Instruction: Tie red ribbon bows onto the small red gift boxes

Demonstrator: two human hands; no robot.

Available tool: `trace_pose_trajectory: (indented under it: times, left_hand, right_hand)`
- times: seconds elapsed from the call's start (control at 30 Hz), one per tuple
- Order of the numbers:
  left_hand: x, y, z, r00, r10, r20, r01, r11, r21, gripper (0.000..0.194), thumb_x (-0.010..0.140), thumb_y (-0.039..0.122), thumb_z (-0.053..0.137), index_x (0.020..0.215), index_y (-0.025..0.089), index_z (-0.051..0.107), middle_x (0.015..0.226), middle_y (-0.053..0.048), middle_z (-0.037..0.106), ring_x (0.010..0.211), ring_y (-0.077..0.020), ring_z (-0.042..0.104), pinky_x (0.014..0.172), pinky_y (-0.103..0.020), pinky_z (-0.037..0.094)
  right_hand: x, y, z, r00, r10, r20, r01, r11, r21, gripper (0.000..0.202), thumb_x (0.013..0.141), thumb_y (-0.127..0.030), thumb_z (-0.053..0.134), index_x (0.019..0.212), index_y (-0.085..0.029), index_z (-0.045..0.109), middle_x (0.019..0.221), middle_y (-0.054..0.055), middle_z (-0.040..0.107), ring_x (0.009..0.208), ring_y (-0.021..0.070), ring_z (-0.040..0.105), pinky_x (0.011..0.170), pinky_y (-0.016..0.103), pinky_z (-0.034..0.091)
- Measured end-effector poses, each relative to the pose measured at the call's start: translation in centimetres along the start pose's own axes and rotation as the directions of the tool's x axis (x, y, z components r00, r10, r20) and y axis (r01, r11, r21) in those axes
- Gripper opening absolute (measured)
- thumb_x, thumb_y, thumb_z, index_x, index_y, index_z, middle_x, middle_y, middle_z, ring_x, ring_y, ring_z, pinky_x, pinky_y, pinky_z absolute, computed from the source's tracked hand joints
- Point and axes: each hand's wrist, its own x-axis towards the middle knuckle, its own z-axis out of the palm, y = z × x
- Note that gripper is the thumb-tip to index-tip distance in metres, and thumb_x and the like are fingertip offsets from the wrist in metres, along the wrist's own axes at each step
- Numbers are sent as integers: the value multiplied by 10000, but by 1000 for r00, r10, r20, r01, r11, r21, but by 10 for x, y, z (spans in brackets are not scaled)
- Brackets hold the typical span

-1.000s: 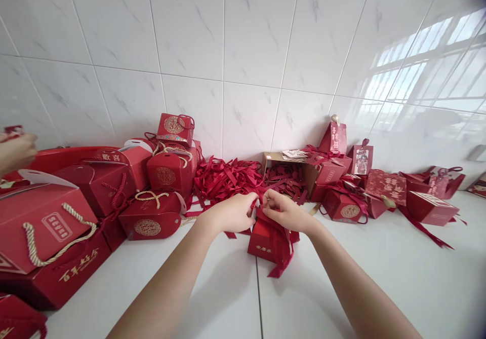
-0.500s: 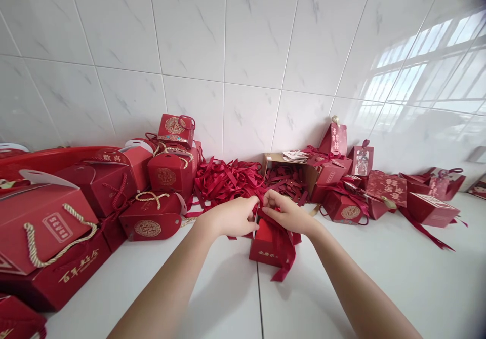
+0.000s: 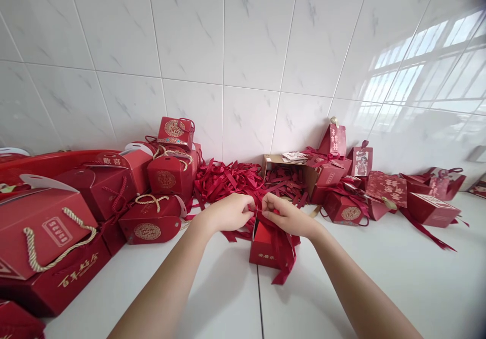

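A small red gift box [image 3: 262, 250] with gold lettering stands on the white table in front of me. Dark red ribbon [image 3: 285, 258] runs over its right side and hangs down the front. Above the box's top, my right hand [image 3: 284, 215] pinches the ribbon with its fingers closed. My left hand [image 3: 232, 211] is just to the left, thumb and fingertips pressed together by the ribbon's upper part; what sits between those fingertips is too small to make out. Both hands are close together but apart.
A heap of red ribbons [image 3: 228, 179] lies behind my hands. Beside it a cardboard box [image 3: 312, 179] holds dark red strips, with white cards [image 3: 294, 156] on top. Red gift boxes [image 3: 148, 225] are stacked at left near a red basin [image 3: 41, 161]; more boxes [image 3: 433, 210] stand at right.
My left hand has moved slightly left, opening a small gap from the right hand. The ribbon's hanging end has shifted little; the box stays in place.
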Motion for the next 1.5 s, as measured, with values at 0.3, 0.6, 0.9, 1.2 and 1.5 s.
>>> trace_pose_trajectory:
  times: [0.3, 0.6, 0.9, 1.2, 1.5]
  left_hand:
    - [12, -4, 8, 996, 49, -72, -52, 997, -48, 100, 689, 164, 510, 713, 196, 603, 662, -8, 648, 576, -156, 560, 512, -255, 392]
    - [-10, -22, -42, 873, -128, -471, -5, 963, -270, 178, 754, 329, 499, 824, 188, 583, 826, -45, 709, 796, -211, 660, 680, -283, 495]
    - [-16, -41, -48, 878, -249, -409, 310, 947, 89, 435, 740, 410, 572, 1116, 190, 554, 1253, -142, 575, 1129, -316, 551, 924, -383, 428]
    - [16, -31, -1, 988, -20, 156, 40, 991, -126, 211, 755, 377, 582, 850, 193, 626, 874, -25, 681, 771, -177, 618, 625, -238, 440]
    - [5, -46, -29, 1000, -31, -5, 28, 962, -270, 316, 778, 502, 528, 807, 188, 502, 680, 9, 586, 588, -134, 545, 564, -243, 418]
  right_hand:
    - [0, -3, 1, 1000, 22, -17, -23, 998, -57, 14, 893, -237, 447, 885, -232, 458, 773, -26, 561, 716, 142, 487, 663, 274, 375]
    - [-21, -2, -39, 944, 214, -250, -314, 814, -489, 160, 870, -156, 431, 924, -211, 572, 987, 78, 657, 910, 234, 577, 889, 447, 318]
    - [-30, 4, -44, 911, 408, 64, -347, 840, -417, 83, 678, -296, 681, 719, -223, 679, 794, 76, 707, 722, 258, 621, 615, 338, 392]
    - [-17, 5, -35, 918, 370, 139, -298, 879, -373, 172, 738, -303, 616, 601, -201, 611, 696, 56, 666, 593, 186, 563, 508, 280, 359]
    - [-24, 17, -56, 930, 364, 42, -336, 893, -299, 253, 757, -373, 591, 579, -194, 571, 613, 27, 588, 534, 144, 472, 481, 266, 322]
